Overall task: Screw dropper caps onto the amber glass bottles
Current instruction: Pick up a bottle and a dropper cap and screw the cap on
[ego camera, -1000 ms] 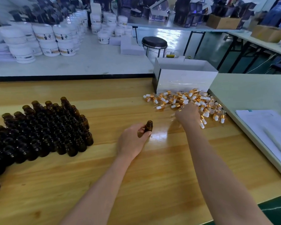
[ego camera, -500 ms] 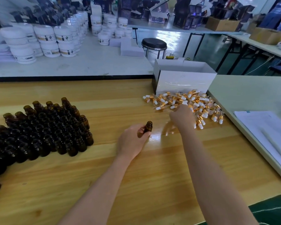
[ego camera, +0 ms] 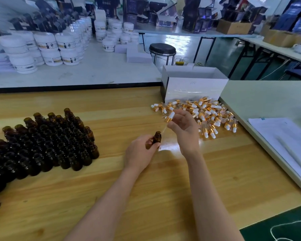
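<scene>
Dozens of uncapped amber bottles [ego camera: 47, 143] stand packed upright at L of surface [ego camera: 146, 197], mouths open, contents not discernible. Prob. staged there for easy reach. Your left hand [ego camera: 139, 153] grips one bottle [ego camera: 156, 139] upright w/ neck clear of fingers, so the thread is free. Your right hand [ego camera: 184, 131] pinches a dropper cap [ego camera: 169, 117] just above + R of it, glass tube angled down twd the mouth, not yet in. Loose cap pile [ego camera: 207, 115] lies further R, just beside white box [ego camera: 193, 84]. Box contents hidden.

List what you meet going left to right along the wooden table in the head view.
Massed amber bottles → left hand → held bottle → dropper cap → right hand pinching it → paper sheets.
</scene>
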